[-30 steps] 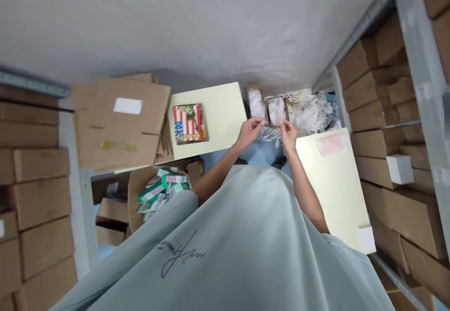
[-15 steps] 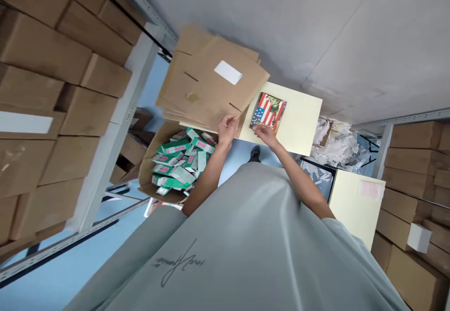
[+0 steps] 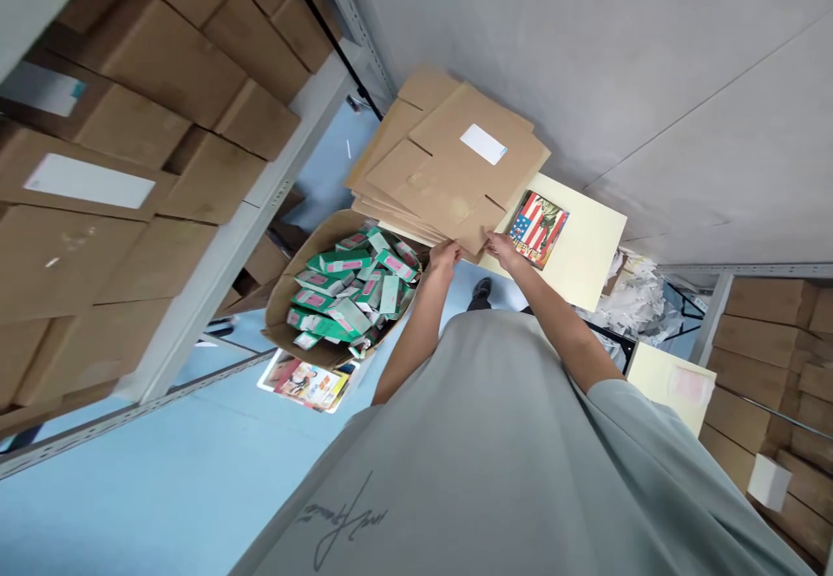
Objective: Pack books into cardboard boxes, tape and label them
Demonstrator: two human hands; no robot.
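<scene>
A stack of flattened cardboard boxes (image 3: 449,173) lies on a cream table (image 3: 589,238) against the wall. The top one carries a white label (image 3: 483,143). At its near edge, my left hand (image 3: 445,258) is closed with the fingertips on the cardboard. My right hand (image 3: 502,249) pinches the near right corner of the same top sheet, thumb and fingers together. Just beyond the right hand lies a book with a stars-and-stripes cover (image 3: 539,225), flat on the table and partly behind the wrist.
A large open carton (image 3: 279,303) full of small green-and-white boxes (image 3: 344,259) stands left of the table. Beside it on the floor are printed magazines (image 3: 309,385). Shelves of brown cartons (image 3: 130,203) rise at left and right. Crumpled white paper (image 3: 641,298) fills a bin at right.
My right hand has left the book's near edge and gone to the corner of the top cardboard. My left hand stays at the cardboard's near edge. The camera view has shifted.
</scene>
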